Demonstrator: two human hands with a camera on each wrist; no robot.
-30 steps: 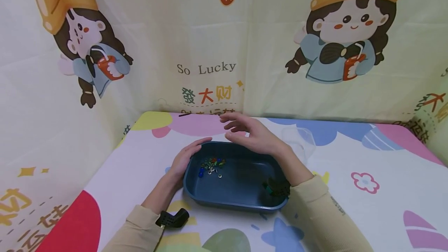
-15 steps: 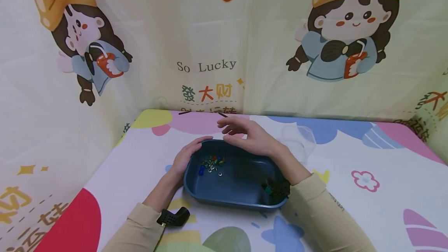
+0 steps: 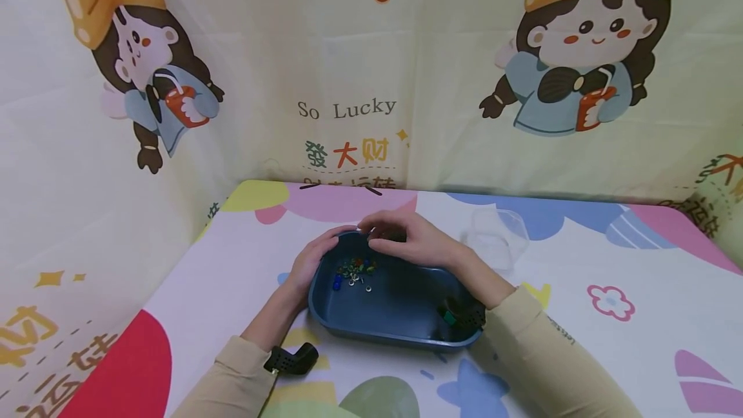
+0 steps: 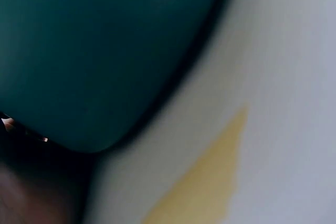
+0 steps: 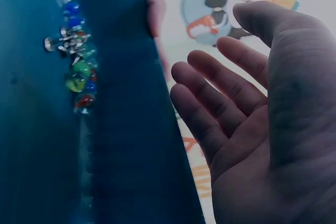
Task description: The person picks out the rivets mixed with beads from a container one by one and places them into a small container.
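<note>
A dark blue rectangular basin [image 3: 395, 338] sits on the table. Glass marbles [image 3: 356, 268] in several colours lie together in its far left part, mixed with small silvery metal pieces [image 3: 353, 280]. My left hand [image 3: 310, 260] rests along the basin's left wall, fingers straight toward the far corner. Over the far rim is my right hand [image 3: 415, 237], palm turned left and fingers loosely bent, holding nothing. The right wrist view shows the right hand's bare palm [image 5: 241, 145] beside the rim. Only the basin's outer wall [image 4: 105, 51] and a blurred bit of hand show in the left wrist view.
A clear plastic box [image 3: 496, 237] stands behind the basin to the right. Two thin dark strips, one of them a short stick-like piece [image 3: 373, 191], lie at the table's far edge. A printed cloth [image 3: 580, 276] covers the table, and a cartoon curtain [image 3: 453, 82] hangs behind.
My right hand has come down and nearer, its fingertips now at the basin's far rim. The left hand stays on the basin's left wall, and the marbles lie as before.
</note>
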